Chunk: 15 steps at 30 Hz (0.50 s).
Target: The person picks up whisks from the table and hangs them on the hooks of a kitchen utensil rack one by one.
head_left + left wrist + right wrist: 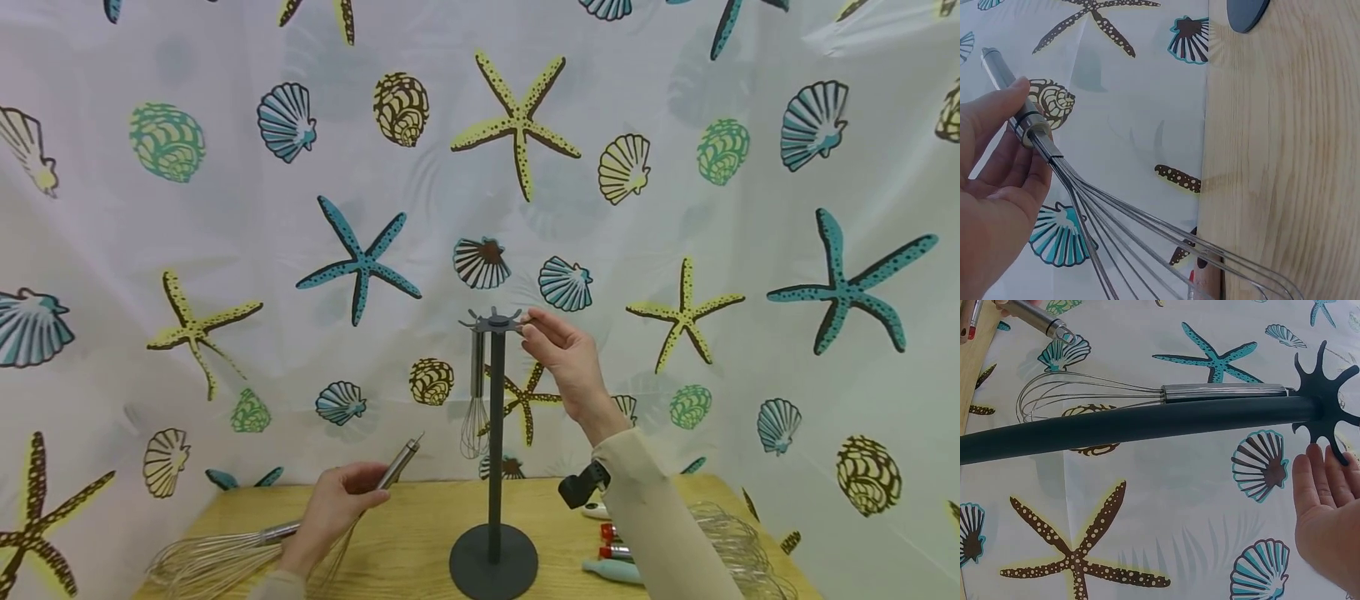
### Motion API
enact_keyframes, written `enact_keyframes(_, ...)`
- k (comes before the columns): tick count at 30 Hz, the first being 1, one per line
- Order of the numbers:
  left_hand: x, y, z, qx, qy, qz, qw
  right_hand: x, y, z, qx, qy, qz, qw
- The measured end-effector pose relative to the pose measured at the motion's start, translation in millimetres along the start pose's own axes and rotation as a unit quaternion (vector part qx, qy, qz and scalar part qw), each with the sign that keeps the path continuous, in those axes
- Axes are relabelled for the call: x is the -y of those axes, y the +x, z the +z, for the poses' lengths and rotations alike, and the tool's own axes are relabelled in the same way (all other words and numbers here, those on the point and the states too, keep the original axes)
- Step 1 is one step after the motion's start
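My left hand (337,504) grips a metal whisk (1060,156) near the lower end of its handle. The handle points up toward the stand, its wires hanging below the hand. A dark upright stand (496,450) with a round base rises from the table, topped by a ring of curved hooks (1319,394). From one hook hangs a smaller whisk (477,367), wires downward, partly behind the pole. My right hand (566,367) is raised at the stand's top right, and its fingertips touch a hook; the right wrist view shows its fingers (1319,478) fairly straight, the thumb out of sight.
Another large whisk (217,554) lies on the wooden table (412,550) at the left. Behind my right forearm lie a light blue-handled tool (613,571), red-ended tools (617,552) and a tangle of whisk wires (738,546). A shell-patterned curtain (480,225) stands behind.
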<state>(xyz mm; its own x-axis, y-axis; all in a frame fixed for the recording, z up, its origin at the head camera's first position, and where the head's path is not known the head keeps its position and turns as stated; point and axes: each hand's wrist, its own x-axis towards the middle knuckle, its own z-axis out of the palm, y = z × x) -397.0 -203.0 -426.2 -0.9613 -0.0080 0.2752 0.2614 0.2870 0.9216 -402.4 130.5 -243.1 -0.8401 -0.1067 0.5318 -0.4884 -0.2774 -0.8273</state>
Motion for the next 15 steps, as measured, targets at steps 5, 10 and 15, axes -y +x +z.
enact_keyframes(5, -5.7, 1.1, 5.0, -0.006, -0.006, 0.024, 0.9997, 1.2, 0.0, -0.1, -0.003, 0.003, -0.001, 1.0000)
enact_keyframes(10, -11.1, -0.5, 9.5, -0.021, -0.012, 0.037, 0.9990, 1.2, -0.4, 0.1, -0.004, 0.004, -0.001, 1.0000)
enact_keyframes(15, -16.5, -1.4, 14.3, -0.028, -0.019, 0.039, 0.9987, 0.8, -0.2, 0.7, 0.001, 0.005, -0.004, 1.0000)
